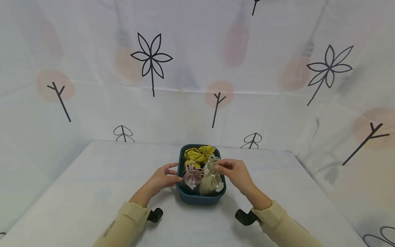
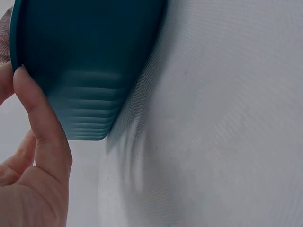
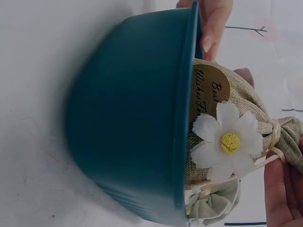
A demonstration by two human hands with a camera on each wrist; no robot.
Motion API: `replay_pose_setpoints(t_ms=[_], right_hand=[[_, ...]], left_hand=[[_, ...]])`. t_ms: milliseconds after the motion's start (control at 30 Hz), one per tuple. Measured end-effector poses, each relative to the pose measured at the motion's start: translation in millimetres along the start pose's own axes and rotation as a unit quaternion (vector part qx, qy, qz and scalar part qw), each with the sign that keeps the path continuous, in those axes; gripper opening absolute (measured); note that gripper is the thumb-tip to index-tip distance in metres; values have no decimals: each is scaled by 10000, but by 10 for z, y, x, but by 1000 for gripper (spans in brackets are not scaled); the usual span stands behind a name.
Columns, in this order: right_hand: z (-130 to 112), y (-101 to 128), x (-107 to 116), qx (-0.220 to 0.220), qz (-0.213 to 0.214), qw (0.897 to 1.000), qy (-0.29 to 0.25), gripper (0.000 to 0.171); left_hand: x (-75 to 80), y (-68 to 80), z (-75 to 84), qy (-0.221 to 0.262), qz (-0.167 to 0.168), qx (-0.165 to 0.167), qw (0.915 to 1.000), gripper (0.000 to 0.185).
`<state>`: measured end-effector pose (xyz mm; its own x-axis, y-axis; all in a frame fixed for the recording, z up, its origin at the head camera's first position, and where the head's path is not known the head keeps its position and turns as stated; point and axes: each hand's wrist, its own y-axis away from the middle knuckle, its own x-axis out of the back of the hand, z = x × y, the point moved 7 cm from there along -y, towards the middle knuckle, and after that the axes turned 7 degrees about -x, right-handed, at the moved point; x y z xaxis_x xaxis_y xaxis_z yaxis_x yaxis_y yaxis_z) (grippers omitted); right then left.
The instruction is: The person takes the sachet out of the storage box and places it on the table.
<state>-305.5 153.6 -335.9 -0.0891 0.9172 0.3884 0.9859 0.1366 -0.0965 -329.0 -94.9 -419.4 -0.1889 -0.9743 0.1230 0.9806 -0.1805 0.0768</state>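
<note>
A dark teal plastic basin (image 1: pixel 199 200) holds several small drawstring pouches. At its left side, my left hand (image 1: pixel 162 177) holds the rim, its fingertips at the lip in the left wrist view. My right hand (image 1: pixel 236 172) pinches the gathered neck of a sage-green pouch (image 1: pixel 209 185) at the basin's front right. That pouch carries a white fabric flower (image 3: pixel 230 142) with a yellow centre and a brown lettered tag (image 3: pixel 210 90). Beside it sits a mauve pouch (image 1: pixel 192 175) with a white flower. Yellow pouches (image 1: pixel 194 156) fill the back, and a pale pouch (image 3: pixel 215 201) is partly hidden.
The basin stands on a white-covered table (image 1: pixel 123 192). A pale curtain (image 1: pixel 191 113) printed with flowers and twigs hangs behind and at the sides. Black wrist devices (image 1: pixel 245 217) protrude from both beige sleeves in front of the basin.
</note>
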Motion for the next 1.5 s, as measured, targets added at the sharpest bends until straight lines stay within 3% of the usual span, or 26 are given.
replay_pose_setpoints(t_ms=[733,1500], right_hand=[[-280,1,275,297,654,9974,-70,26],[-156,-25,694,76,1401,9901,58,32]], left_hand=[[51,1,-24,114,57,-39,9999,69],[-3,-1,-26,163,9,-12,9999,69]])
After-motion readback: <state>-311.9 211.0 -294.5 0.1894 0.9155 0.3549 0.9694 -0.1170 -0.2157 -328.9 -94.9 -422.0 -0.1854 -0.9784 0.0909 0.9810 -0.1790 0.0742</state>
